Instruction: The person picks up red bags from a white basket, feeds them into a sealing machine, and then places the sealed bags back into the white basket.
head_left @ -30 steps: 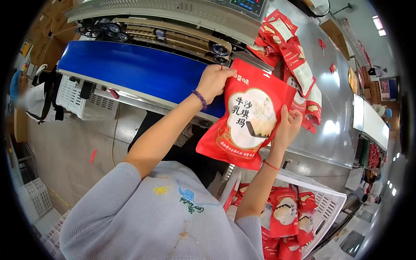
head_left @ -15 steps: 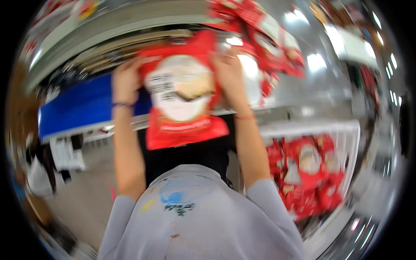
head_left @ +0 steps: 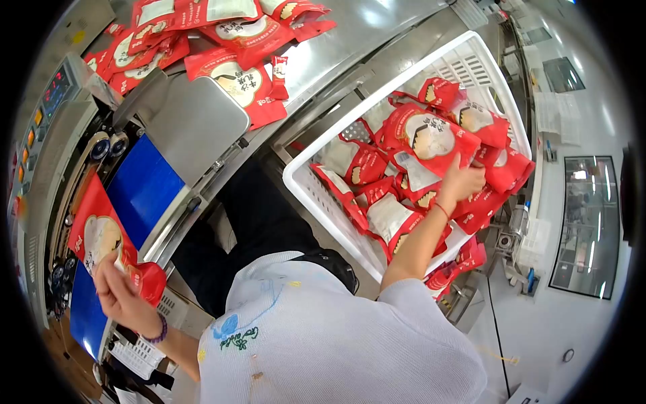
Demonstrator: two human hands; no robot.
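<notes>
My left hand (head_left: pixel 121 294) pinches the lower part of a red pouch (head_left: pixel 101 232) with a white round label; the pouch lies across the sealing machine's edge, over the blue belt (head_left: pixel 145 192). My right hand (head_left: pixel 461 180) grips the lower edge of another red pouch (head_left: pixel 428 137), which rests on top of the heap in the white basket (head_left: pixel 330 232). Many similar red pouches surround it. My right fingertips are partly hidden.
More red pouches (head_left: pixel 235 81) are piled on the steel table (head_left: pixel 350 44) at the top. A metal plate (head_left: pixel 198 121) stands beside the belt. The machine's control panel (head_left: pixel 57 87) is at the upper left. Other pouches show below the basket's right corner.
The view has turned toward the basket. Both hands were at one pouch before; now they are far apart, my left at the machine and my right at a pouch in the basket.
</notes>
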